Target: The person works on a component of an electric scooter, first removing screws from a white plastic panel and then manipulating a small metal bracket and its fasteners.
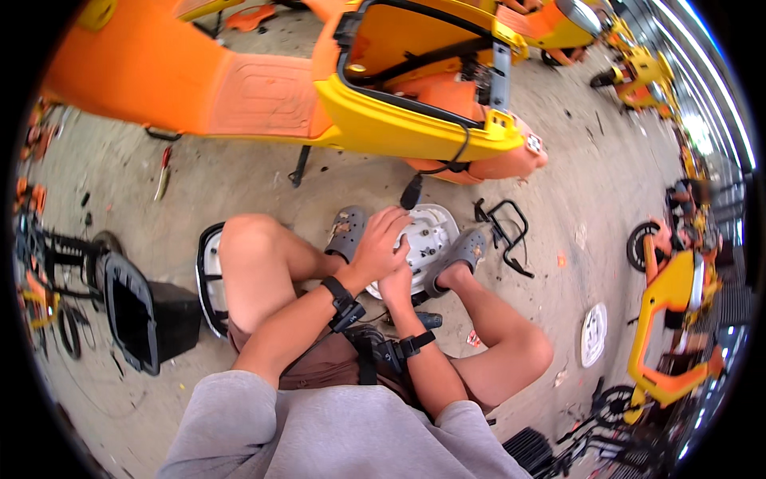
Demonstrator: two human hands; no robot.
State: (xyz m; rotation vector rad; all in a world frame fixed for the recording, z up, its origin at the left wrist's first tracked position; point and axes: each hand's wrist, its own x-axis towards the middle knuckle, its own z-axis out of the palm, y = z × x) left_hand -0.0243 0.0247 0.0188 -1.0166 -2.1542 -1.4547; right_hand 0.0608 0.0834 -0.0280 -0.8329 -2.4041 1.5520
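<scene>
I sit on the floor with my feet in grey clogs, one each side of a white plate with bolts and holes in it. My left hand is over the plate's left part, its fingers curled above my right hand; what they hold is hidden. My right hand is just below it at the plate's lower left, partly covered, its grip hidden. A black connector on a cable hangs from the scooter just above my fingers. A dark blue tool lies under my right leg's inner side, near my right wrist.
An orange-yellow scooter spans the top. A black metal bracket lies right; a red-handled tool upper left. A black bin-like part and a white-black part are left. A white panel and more scooters stand or lie right.
</scene>
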